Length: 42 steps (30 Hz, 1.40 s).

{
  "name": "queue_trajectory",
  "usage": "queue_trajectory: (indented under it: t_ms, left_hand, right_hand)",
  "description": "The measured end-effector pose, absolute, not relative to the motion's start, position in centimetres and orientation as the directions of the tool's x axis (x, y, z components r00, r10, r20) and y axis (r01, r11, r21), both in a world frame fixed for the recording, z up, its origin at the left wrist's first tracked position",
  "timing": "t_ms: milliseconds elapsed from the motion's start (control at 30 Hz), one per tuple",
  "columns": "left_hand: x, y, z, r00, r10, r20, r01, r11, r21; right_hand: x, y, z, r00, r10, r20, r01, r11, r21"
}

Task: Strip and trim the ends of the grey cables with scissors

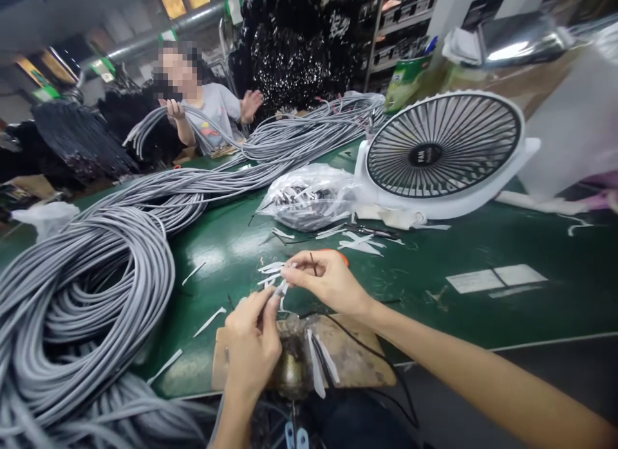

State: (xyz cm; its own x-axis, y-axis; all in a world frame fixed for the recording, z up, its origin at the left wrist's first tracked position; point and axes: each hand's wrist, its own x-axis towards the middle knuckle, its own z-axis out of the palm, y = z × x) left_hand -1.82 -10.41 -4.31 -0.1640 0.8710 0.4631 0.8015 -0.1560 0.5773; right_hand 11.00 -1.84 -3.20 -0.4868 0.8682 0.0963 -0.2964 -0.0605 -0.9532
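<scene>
My left hand (253,330) is closed around the end of a grey cable (280,287), its tip poking out past the thumb. At that tip the fingers of my right hand (331,278) are pinched together; what exactly lies between them is too small to make out. A thin dark strand shows at the right fingers. Below both hands stands a worn metal fixture (292,365) on a wooden board (364,349), with white and dark strips (318,365) hanging at its side. White paper-like scraps (270,269) lie just behind the hands.
Large grey cable coils (164,256) cover the table's left side. A white fan (434,153) stands at the back right, beside a clear plastic bag (309,195) of scraps. Across the table a person (217,111) holds a cable bundle. A black cord (381,356) loops by the board.
</scene>
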Motion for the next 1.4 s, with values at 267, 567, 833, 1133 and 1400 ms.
queue_trajectory:
  t_ms: [267, 567, 833, 1133, 1400]
  left_hand:
    - [-0.8, -9.3, -4.8, -0.3, 0.852, 0.43, 0.695, -0.113, 0.71]
    - [-0.9, -8.8, -5.8, -0.465, 0.765, 0.446, 0.584, -0.113, 0.804]
    - [-0.6, -9.0, -5.9, -0.395, 0.758, 0.52, 0.685, -0.134, 0.716]
    - [-0.4, -9.0, -5.6, -0.429, 0.725, 0.539, 0.707, -0.102, 0.7]
    - [-0.4, -9.0, -5.4, -0.374, 0.747, 0.55, 0.731, -0.128, 0.67]
  right_hand:
    - [10.7, -2.1, -4.3, -0.364, 0.917, 0.164, -0.102, 0.135, -0.985]
    - [10.8, -2.8, -4.7, -0.421, 0.686, 0.593, 0.222, 0.713, -0.666]
    - [10.9, -2.7, -4.6, -0.44, 0.757, 0.482, 0.217, 0.611, -0.761]
    - [11.0, -2.5, -4.3, -0.455, 0.79, 0.411, 0.201, 0.541, -0.817]
    - [11.0, -2.3, -4.6, -0.496, 0.804, 0.329, 0.145, 0.45, -0.881]
